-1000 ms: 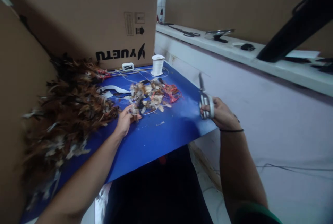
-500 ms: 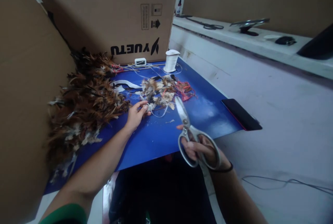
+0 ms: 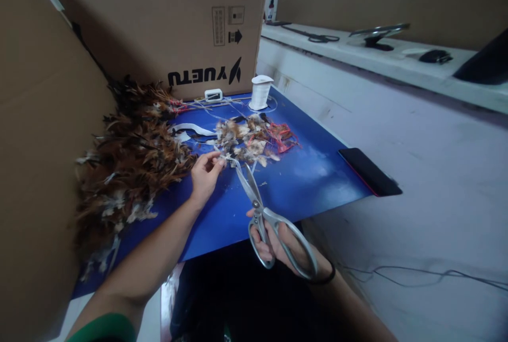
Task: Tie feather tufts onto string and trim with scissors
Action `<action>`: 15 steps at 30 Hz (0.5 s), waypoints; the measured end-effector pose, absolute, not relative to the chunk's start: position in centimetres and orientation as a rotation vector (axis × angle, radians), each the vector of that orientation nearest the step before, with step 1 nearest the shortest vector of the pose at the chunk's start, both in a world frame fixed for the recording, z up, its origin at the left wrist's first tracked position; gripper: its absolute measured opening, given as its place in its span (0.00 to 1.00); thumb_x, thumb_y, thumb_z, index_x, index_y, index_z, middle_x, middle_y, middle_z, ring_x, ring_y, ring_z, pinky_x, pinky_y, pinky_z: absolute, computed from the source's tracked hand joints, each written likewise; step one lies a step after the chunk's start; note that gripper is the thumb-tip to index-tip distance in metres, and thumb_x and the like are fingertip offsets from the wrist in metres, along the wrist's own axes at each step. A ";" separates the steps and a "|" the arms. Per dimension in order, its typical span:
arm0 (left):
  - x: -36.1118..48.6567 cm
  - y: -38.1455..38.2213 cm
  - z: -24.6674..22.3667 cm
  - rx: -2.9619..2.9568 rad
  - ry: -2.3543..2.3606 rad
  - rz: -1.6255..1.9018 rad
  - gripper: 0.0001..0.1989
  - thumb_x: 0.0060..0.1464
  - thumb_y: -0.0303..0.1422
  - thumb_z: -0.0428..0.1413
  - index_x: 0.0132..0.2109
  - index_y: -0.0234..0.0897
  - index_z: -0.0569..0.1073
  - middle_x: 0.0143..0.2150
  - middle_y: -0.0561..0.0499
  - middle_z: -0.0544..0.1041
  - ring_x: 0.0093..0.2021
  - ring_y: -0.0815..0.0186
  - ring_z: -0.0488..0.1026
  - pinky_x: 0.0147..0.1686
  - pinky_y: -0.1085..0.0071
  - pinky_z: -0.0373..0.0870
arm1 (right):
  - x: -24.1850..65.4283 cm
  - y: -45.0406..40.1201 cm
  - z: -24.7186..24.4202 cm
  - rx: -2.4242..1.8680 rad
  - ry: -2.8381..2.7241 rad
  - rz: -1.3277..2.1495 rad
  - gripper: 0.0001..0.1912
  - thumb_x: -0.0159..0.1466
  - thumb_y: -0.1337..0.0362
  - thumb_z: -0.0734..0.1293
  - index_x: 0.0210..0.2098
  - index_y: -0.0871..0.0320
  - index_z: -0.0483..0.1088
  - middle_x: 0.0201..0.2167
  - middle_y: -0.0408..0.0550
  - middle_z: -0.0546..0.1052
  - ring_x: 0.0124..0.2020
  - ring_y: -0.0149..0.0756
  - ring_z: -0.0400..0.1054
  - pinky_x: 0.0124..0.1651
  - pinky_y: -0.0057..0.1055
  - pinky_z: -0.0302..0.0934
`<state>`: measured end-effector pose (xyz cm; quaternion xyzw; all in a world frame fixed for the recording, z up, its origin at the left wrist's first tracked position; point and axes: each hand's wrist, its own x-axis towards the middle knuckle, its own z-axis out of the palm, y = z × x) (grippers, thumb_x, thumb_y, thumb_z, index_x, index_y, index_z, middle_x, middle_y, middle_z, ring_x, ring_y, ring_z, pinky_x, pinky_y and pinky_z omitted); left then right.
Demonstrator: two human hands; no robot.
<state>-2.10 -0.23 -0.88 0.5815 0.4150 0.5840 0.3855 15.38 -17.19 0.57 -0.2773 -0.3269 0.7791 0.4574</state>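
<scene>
My right hand point(image 3: 273, 244) grips a pair of metal scissors point(image 3: 254, 194) by the handle loops, the blades parted and pointing up and left. The blade tips are by a thin white ribbon point(image 3: 229, 158), which my left hand point(image 3: 205, 175) pinches between thumb and fingers. Just beyond the blades lies a small heap of brown and cream feathers point(image 3: 246, 138) with red strands point(image 3: 283, 138) at its right end. A large pile of brown feathers point(image 3: 137, 164) spreads left of my left hand.
A white spool point(image 3: 261, 93) and a small white sharpener-like object point(image 3: 213, 95) stand at the back of the blue table point(image 3: 222, 225). Cardboard point(image 3: 130, 19) walls the left and back. A black phone point(image 3: 369, 171) lies at the right edge. A ledge point(image 3: 337, 51) runs along the right wall.
My right hand has brought the scissors left and down to the ribbon, and the blades have parted. My left hand keeps its pinch, having shifted slightly left.
</scene>
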 end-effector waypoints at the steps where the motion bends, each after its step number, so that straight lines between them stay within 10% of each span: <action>1: -2.1 -0.4 -0.8 1.518 1.071 1.509 0.14 0.51 0.37 0.59 0.44 0.35 0.74 0.30 0.53 0.70 0.30 0.70 0.71 0.34 0.73 0.70 | 15.2 -17.2 0.8 -0.690 -0.773 1.913 0.31 0.57 0.41 0.65 0.52 0.52 0.62 0.32 0.44 0.66 0.25 0.27 0.57 0.27 0.28 0.53; 15: -2.0 -2.3 0.5 1.908 1.122 1.673 0.09 0.54 0.35 0.58 0.42 0.38 0.74 0.34 0.50 0.71 0.34 0.68 0.69 0.38 0.71 0.70 | 13.0 -14.7 0.9 -0.657 -0.611 1.927 0.28 0.58 0.41 0.64 0.47 0.56 0.64 0.28 0.44 0.67 0.24 0.27 0.58 0.24 0.25 0.52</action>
